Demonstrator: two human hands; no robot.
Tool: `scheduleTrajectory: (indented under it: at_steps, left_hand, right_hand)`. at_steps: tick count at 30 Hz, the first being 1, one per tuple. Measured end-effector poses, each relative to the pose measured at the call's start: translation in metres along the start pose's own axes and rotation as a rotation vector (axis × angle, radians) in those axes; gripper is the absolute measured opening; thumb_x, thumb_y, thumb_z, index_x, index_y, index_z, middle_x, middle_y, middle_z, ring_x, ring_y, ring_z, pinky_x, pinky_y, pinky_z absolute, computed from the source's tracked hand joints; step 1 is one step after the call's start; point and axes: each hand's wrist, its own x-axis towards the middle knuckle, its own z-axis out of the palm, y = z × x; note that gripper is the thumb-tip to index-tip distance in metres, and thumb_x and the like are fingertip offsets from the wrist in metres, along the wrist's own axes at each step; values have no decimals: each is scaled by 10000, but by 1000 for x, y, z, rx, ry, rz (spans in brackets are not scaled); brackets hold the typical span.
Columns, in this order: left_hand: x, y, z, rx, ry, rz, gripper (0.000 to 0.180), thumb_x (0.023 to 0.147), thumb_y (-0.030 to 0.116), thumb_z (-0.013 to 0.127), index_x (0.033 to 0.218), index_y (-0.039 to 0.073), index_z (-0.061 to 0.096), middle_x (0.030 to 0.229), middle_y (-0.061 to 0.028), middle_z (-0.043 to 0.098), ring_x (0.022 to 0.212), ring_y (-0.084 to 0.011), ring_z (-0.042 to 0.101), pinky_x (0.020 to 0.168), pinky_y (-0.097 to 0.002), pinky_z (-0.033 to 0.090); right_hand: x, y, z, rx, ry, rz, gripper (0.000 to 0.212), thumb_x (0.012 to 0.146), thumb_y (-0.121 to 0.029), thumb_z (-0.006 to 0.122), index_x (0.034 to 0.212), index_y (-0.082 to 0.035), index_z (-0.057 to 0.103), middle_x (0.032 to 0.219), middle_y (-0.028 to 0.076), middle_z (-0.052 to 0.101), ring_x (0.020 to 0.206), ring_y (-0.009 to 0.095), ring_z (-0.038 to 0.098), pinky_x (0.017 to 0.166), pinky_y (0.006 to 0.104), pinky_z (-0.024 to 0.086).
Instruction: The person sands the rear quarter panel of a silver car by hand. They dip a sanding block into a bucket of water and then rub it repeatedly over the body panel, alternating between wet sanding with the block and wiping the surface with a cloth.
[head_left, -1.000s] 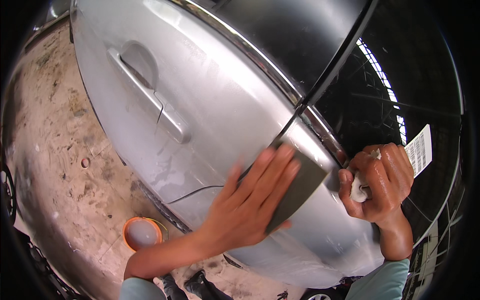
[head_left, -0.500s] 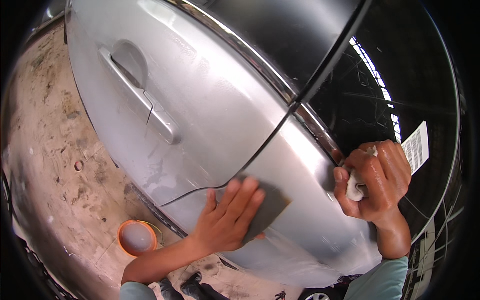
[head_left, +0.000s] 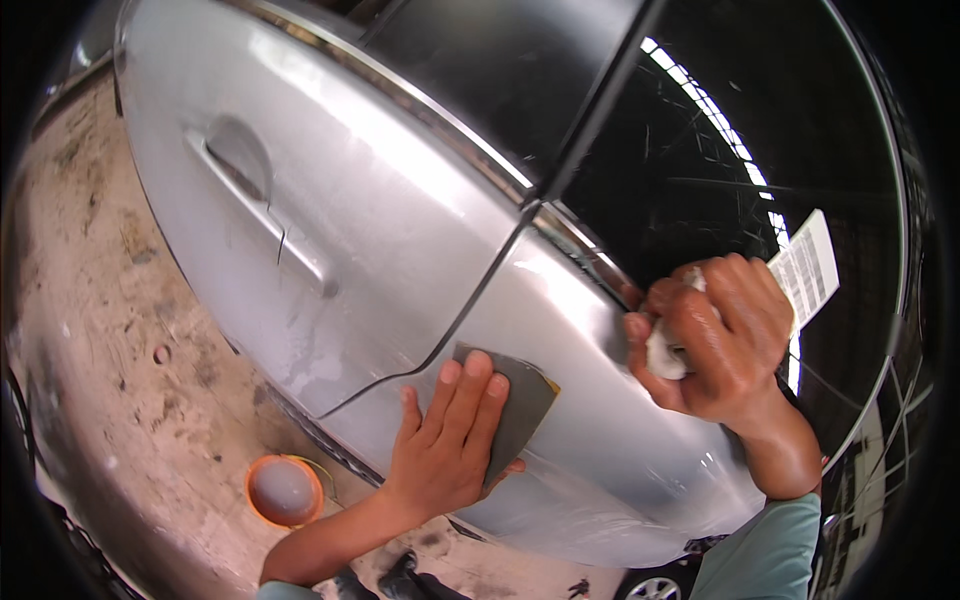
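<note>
My left hand [head_left: 440,440] lies with its fingers stretched over a dark grey sheet of sandpaper [head_left: 525,400], pressing it against the silver car's rear panel [head_left: 600,450], just right of the door seam. The thumb shows at the sheet's lower right edge. Higher up on the right, my right hand [head_left: 735,325] is closed around a crumpled white wad [head_left: 664,352], perhaps a cloth, in front of the dark rear window [head_left: 700,150]. Most of the wad is hidden by the fingers. A white printed label [head_left: 812,260] sticks out behind that hand.
The silver door with its handle [head_left: 265,215] spreads to the left. An orange bucket [head_left: 318,495] with cloudy liquid stands on the stained floor [head_left: 130,340], lower left. A wheel [head_left: 655,588] and feet in dark shoes [head_left: 400,570] appear at the bottom.
The view has shifted, so the car appears further left. My left hand and the sandpaper have slid slightly away from the door seam. My right hand keeps its grip on the wad.
</note>
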Motion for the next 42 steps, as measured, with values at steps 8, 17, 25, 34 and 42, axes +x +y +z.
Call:
scheduleTrajectory:
  at_steps: [8, 17, 25, 34, 42]
  left_hand:
    - [53, 17, -7, -58, 68, -123, 732, 932, 526, 238, 1425, -10, 166, 1475, -220, 162, 1371, -377, 145, 1069, -554, 12]
    - [66, 43, -21, 35, 169, -153, 624, 955, 444, 255, 1431, 44, 204, 1498, -170, 121, 1368, -391, 137, 1058, -584, 58]
    - [41, 142, 26, -98, 307, -340, 579, 973, 334, 269, 1450, 58, 91, 1513, -152, 65, 1392, -346, 45, 1068, -554, -13]
    - [-14, 347, 82, -144, 276, -414, 593, 973, 336, 249, 1452, 55, 40, 1511, -175, 19, 1392, -355, 0, 1057, -566, -52]
    - [20, 336, 62, -72, 307, -611, 591, 968, 351, 211, 1451, 51, 53, 1510, -172, 37, 1394, -337, 9, 1056, -576, -67]
  right_hand:
    - [-20, 7, 2, 47, 70, 13, 266, 545, -231, 709, 771, -124, 619, 737, 15, 512, 592, 139, 467, 498, 287, 299]
    - [-14, 13, 6, -4, 206, -70, 77, 664, -203, 625, 707, -143, 647, 653, -4, 553, 627, 158, 588, 507, 295, 433]
    - [-53, 24, -41, 84, -104, -57, 103, 647, -171, 592, 652, -89, 653, 663, 94, 648, 614, 250, 650, 478, 352, 489]
    - [-232, 42, -136, -36, -186, -15, 127, 702, -205, 608, 731, -84, 630, 714, 105, 638, 683, 254, 648, 553, 371, 509]
    - [-464, 72, -278, -92, 99, 233, 201, 649, -139, 703, 788, -84, 568, 723, 60, 553, 659, 222, 579, 582, 344, 456]
